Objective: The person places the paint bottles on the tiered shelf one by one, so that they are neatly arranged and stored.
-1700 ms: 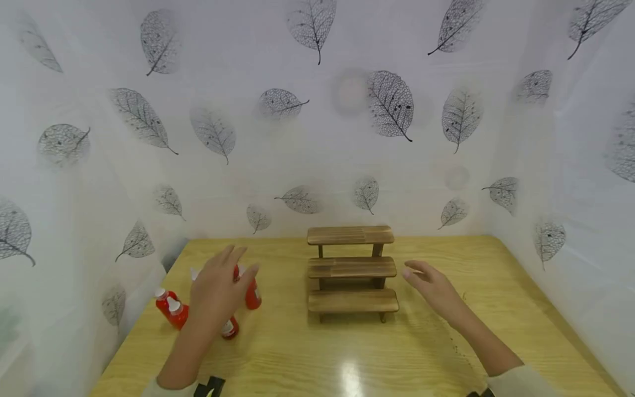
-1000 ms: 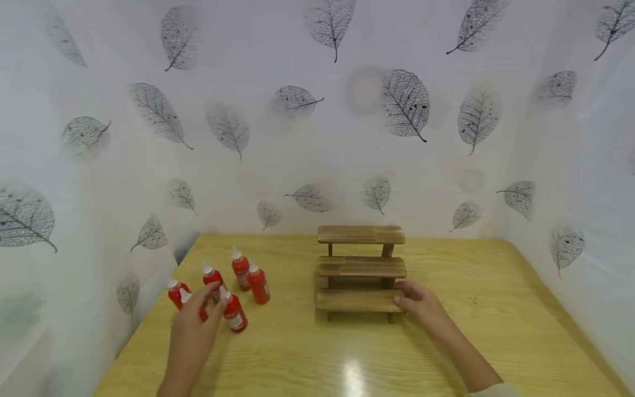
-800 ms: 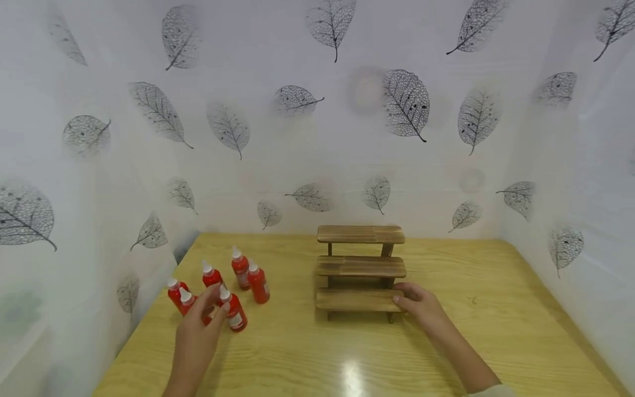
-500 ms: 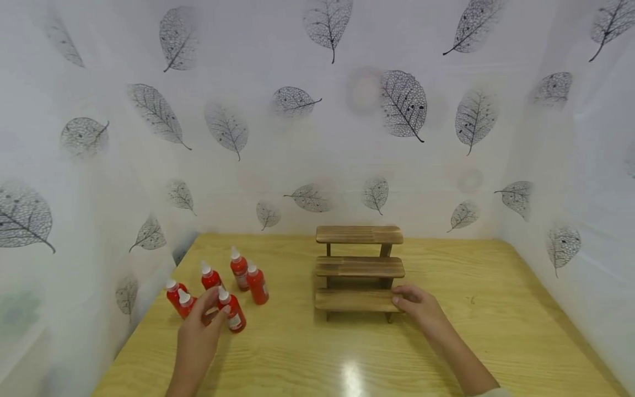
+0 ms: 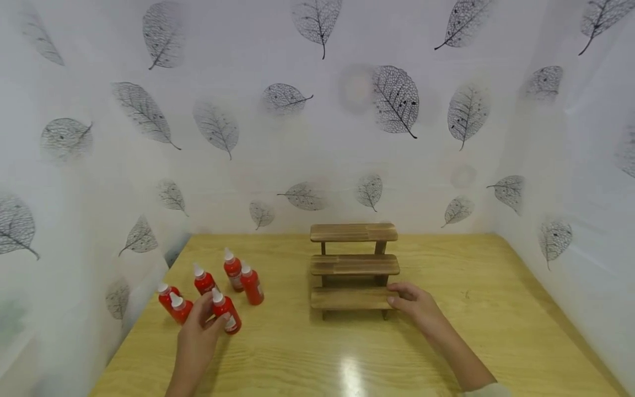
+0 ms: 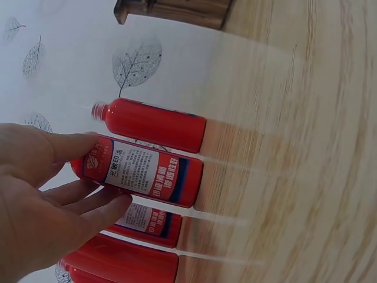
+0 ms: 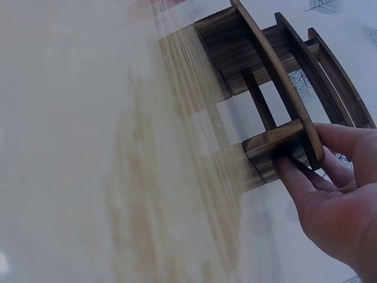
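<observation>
In the head view, my left hand [image 5: 195, 339] is at the nearest red squeeze bottle [image 5: 230, 316], which has a white pointed cap and stands upright. The left wrist view shows my thumb on one side of this labelled bottle [image 6: 141, 171] and fingers on the other, pinching its upper part. A three-tier wooden display stand [image 5: 354, 265] stands at mid-table. My right hand [image 5: 421, 311] holds the right end of its lowest step. Up close in the right wrist view, that stand [image 7: 280, 71] has thumb and fingers around the step's end.
Several more red bottles stand behind and left of the held one, among them a red bottle [image 5: 252, 286] to its right. All are on a pale wooden table [image 5: 288, 358]. A white leaf-print curtain [image 5: 248, 182] encloses the back and sides.
From above the bottles, my left hand has come down and taken hold of the nearest one. My right hand has moved left from beside the stand onto its lowest step. The view has shifted slightly.
</observation>
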